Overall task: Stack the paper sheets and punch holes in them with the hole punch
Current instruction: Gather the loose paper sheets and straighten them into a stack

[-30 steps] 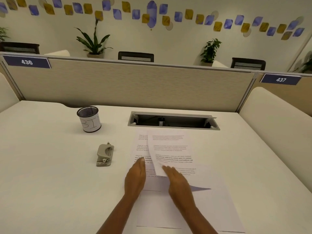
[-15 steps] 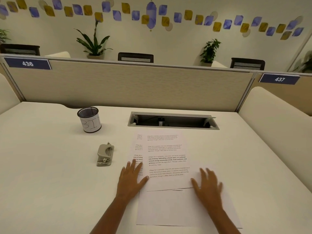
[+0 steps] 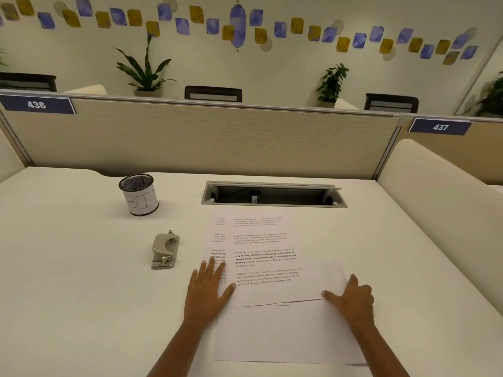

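Several white paper sheets lie overlapping on the white desk. A printed sheet lies on top, shifted right over another printed sheet whose left strip shows. A blank sheet lies nearest me. My left hand rests flat with spread fingers on the left edge of the sheets. At the right edge, my right hand touches the paper with its index finger stretched out and the other fingers curled. A grey hole punch sits on the desk left of the papers, untouched.
A mesh cup with a paper label stands at the back left. An open cable tray is sunk into the desk behind the papers. A beige partition closes the far edge, and a side panel rises on the right.
The top printed sheet, lifted a second ago, now lies flat on the pile. Both hands moved apart to the pile's left and right edges; the right hand's fingers have curled.
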